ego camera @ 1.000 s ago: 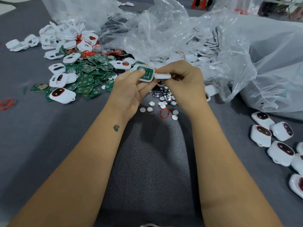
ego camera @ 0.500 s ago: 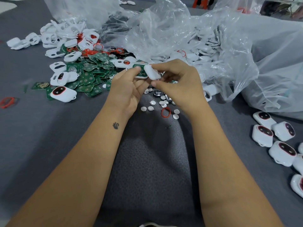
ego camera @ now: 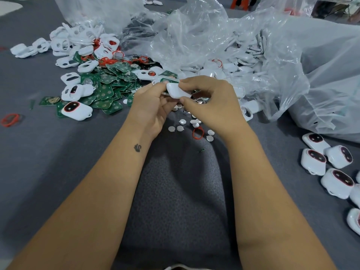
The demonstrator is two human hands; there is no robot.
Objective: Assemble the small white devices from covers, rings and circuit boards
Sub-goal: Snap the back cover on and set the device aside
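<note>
While both hands' fingers (ego camera: 187,85) pinch the white cover (ego camera: 176,91), bare grey cloth (ego camera: 175,182) lies nearer.

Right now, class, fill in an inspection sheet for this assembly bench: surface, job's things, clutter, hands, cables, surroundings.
Surface: grey cloth-covered table.
Job's things: white cover held against a half-built device showing green board; pile of green circuit boards far left; loose white covers behind them; red ring near the wrists; finished devices at right.
Clutter: small white discs under the hands; stray red ring at left edge.
Hands: left hand grips the device; right hand pinches the cover.
Cables: nothing seen.
Surroundings: clear plastic bags holding more white parts.
</note>
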